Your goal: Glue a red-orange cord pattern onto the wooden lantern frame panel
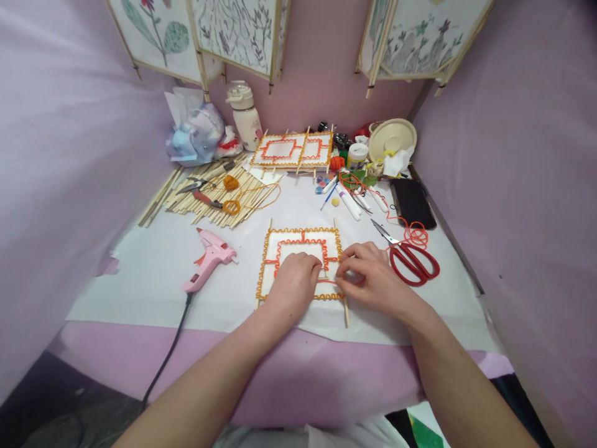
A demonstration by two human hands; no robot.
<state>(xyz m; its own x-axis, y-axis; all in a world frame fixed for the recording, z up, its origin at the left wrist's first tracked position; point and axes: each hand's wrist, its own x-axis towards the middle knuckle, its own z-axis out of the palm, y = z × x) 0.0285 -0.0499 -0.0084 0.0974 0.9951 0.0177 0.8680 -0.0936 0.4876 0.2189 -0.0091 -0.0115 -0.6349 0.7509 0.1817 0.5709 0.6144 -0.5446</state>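
A rectangular wooden-stick panel lies flat before me, edged in mustard yarn with an orange-red yarn rectangle inside. My left hand rests over its lower middle, fingers pinched together; what they hold is hidden. My right hand is at the panel's right side, thumb and finger closed on a strand of orange-red yarn. That strand stretches across the gap between both hands. Red-handled scissors lie just right of my right hand, beside a loose yarn coil.
A pink glue gun lies left, its cord running off the front edge. Behind are a stick pile, pliers, a second panel, a bottle, markers and a phone. Painted lanterns hang above.
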